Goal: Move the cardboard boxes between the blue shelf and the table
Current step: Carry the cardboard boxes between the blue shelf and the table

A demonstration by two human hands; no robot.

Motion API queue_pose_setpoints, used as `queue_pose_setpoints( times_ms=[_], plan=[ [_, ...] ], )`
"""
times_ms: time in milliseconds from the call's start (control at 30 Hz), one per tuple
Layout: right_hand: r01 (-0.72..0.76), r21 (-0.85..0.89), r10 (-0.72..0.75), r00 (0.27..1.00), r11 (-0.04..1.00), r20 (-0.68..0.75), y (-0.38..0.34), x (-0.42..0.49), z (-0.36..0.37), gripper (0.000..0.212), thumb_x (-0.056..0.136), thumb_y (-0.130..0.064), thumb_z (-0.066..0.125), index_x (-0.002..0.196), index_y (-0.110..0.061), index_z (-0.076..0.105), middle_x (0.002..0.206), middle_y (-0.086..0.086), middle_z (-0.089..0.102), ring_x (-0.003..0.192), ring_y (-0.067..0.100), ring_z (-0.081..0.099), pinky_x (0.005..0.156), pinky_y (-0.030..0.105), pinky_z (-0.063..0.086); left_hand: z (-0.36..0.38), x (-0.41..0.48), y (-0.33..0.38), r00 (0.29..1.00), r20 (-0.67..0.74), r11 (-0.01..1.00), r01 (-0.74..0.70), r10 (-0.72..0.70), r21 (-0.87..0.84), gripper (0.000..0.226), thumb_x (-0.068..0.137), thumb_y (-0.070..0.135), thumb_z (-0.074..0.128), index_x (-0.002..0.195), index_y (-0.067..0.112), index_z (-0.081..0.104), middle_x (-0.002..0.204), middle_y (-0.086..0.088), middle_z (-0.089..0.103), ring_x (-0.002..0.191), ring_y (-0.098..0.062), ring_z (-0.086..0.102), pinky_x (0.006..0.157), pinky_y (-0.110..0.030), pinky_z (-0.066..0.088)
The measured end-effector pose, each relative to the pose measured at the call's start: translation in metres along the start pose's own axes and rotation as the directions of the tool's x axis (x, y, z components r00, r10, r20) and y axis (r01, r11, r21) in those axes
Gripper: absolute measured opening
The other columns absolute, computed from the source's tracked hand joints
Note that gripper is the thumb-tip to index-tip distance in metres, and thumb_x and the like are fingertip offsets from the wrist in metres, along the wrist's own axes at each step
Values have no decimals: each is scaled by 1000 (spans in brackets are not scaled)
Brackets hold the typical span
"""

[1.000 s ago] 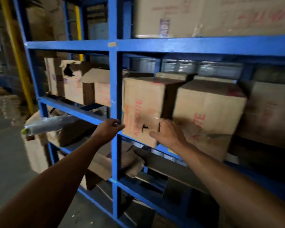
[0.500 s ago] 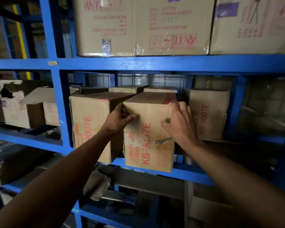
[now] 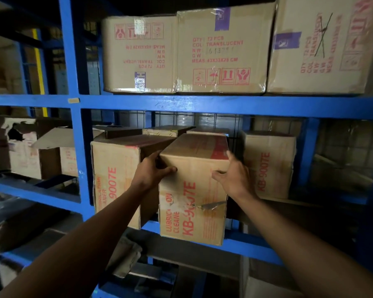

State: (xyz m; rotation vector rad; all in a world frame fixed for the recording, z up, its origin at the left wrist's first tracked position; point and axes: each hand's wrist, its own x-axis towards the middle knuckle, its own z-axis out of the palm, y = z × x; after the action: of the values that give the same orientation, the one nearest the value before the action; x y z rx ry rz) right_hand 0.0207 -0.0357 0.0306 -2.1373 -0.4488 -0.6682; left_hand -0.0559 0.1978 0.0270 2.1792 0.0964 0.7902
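**Cardboard box (image 3: 194, 190) gripped at both upper corners on the blue shelf's middle level**

Both of my forearms reach up from the bottom of the view to the cardboard box. My left hand (image 3: 153, 171) wraps its upper left corner. The thumb lies across the front face and the fingers (image 3: 157, 154) go round the edge onto the side, out of sight. My right hand (image 3: 233, 177) clamps the upper right corner the same way, thumb on the front and fingers (image 3: 229, 155) laid up the right side. So both sets of fingers are closed on the box.

The box stands upright on the middle level of the blue shelf (image 3: 181, 104). It is turned a little, and its lower front edge comes out over the front beam. I cannot tell whether it rests there or is slightly lifted. Red print on the front reads KB-900TE, and a strip of tape peels off mid-face.

Just beside it on the left stands a matching box (image 3: 114, 179), hard against the blue upright (image 3: 78, 147). A third KB-900TE box (image 3: 269, 164) sits further back on the right, apart from mine. Behind them are more box tops (image 3: 168, 130), then the wire mesh back (image 3: 181, 119).

Below this level, in the dark, lies crumpled cardboard (image 3: 125, 254). In the bay to the left sits a torn box (image 3: 19, 143) with an open flap. On the level above, three large cartons (image 3: 222, 50) stand side by side with red handling symbols, the leftmost printed upside down. A yellow post (image 3: 38, 61) shows far back on the left.
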Motion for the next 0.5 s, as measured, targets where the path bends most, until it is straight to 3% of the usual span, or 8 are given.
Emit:
queue_pose_setpoints(
  times_ms=[100,333,500],
  plan=[
    [-19,24,19,1000,1000,3,0,-10,-8,89,72,-27,85,148,-17,40,121,5,69,109,20,65,92,38,55,-3,-16,9,999,-35,1000,-10,10,6,79,80,33,78,147,15,40,133,-10,60,119,-22,59,90,-31,51],
    [-12,89,10,1000,996,23,-12,-60,-23,85,80,-23,80,151,-21,33,129,1,63,115,17,61,95,40,55,-23,-50,10,999,15,998,-29,29,52,84,78,38,79,148,18,38,128,-8,63,114,-22,61,94,-41,54],
    [-25,153,24,1000,988,10,-22,-104,-30,84,80,-25,79,151,-24,35,130,-4,63,112,9,59,97,35,53,-36,-89,3,998,7,998,-63,63,-16,82,76,37,81,146,18,42,113,1,62,102,-17,63,78,-25,52]
  ],
)
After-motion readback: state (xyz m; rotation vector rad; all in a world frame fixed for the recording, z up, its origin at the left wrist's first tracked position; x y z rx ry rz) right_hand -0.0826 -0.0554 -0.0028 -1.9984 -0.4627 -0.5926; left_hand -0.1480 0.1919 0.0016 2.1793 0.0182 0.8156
